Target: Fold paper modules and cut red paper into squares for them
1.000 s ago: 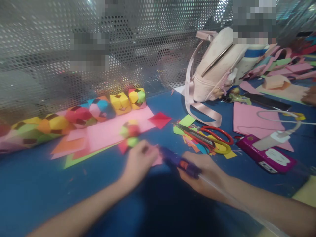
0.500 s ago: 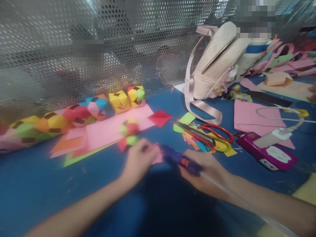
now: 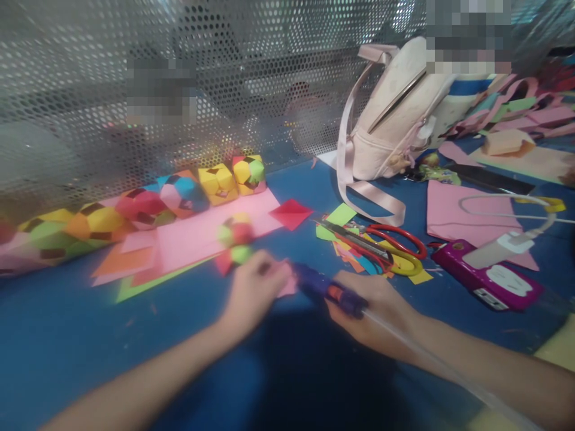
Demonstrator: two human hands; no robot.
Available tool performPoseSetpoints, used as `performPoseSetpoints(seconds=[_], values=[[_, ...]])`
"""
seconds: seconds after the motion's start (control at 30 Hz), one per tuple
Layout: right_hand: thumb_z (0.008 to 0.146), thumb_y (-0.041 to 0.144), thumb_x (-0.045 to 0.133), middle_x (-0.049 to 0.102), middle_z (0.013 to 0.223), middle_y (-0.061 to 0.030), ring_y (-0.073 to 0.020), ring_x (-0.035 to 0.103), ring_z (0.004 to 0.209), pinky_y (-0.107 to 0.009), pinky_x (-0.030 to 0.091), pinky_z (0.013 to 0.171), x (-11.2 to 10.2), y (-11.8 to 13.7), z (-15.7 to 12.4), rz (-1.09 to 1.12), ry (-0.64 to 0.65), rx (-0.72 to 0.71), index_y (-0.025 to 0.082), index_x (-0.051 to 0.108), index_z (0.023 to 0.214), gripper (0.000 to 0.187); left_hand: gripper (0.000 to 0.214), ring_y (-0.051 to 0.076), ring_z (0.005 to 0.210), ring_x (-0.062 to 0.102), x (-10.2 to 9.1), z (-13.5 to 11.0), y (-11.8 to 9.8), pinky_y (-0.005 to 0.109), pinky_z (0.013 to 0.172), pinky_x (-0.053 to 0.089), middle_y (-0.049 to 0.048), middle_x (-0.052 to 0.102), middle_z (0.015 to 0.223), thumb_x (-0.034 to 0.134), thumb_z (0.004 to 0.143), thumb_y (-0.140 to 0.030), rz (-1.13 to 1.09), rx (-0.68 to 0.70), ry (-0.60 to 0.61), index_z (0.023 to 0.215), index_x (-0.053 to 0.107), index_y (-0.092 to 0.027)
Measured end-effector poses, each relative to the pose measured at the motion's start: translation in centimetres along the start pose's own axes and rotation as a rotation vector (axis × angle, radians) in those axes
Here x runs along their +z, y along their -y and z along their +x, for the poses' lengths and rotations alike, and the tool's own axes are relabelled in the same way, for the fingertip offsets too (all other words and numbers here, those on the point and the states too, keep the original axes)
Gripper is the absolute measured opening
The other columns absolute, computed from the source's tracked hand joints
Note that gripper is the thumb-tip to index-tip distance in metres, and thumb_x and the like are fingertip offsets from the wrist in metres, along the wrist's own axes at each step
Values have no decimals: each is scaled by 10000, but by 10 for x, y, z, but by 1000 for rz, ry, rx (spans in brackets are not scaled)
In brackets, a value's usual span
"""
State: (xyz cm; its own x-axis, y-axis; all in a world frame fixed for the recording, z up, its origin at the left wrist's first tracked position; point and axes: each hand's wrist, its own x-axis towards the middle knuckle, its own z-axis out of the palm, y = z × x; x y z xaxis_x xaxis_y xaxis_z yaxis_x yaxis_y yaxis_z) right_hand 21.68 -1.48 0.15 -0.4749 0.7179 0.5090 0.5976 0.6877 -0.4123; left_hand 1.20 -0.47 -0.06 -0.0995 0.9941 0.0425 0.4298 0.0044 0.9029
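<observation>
My left hand (image 3: pixel 254 287) is closed, pinching a small piece of pink paper (image 3: pixel 286 280) between thumb and fingers. Just beyond its knuckles is a blurred paper model (image 3: pixel 237 232) in red, green and yellow; whether the hand touches it I cannot tell. My right hand (image 3: pixel 375 305) wraps around a dark blue glue gun (image 3: pixel 324 287) with an orange-red switch. The glue gun's tip points left and meets or nearly meets the pink paper. From its rear end a pale cord (image 3: pixel 417 347) runs to the lower right.
Scissors (image 3: pixel 399 239) lie on coloured paper scraps beyond my right hand, beside a purple power strip (image 3: pixel 489 275). A red folded paper (image 3: pixel 291 214) lies ahead. Folded paper balls (image 3: pixel 179 193) line a perforated metal screen (image 3: pixel 269 78). A pale backpack (image 3: pixel 390 114) stands behind.
Hardly anything differs. The view has shifted very slightly; both hands, the pink paper and the glue gun keep almost the same positions.
</observation>
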Motion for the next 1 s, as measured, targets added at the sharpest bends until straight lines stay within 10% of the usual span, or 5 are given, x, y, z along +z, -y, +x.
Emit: performPoseSetpoints(seconds=[1.0], values=[[821, 188, 477, 524, 521, 29, -104, 496, 413, -223, 356, 417, -3, 2, 3, 8, -46, -22, 208, 456, 655, 169, 166, 99, 533, 433, -1, 1, 2, 214, 518, 341, -54, 498, 557, 597, 704, -270, 2, 18, -29, 607, 488, -190]])
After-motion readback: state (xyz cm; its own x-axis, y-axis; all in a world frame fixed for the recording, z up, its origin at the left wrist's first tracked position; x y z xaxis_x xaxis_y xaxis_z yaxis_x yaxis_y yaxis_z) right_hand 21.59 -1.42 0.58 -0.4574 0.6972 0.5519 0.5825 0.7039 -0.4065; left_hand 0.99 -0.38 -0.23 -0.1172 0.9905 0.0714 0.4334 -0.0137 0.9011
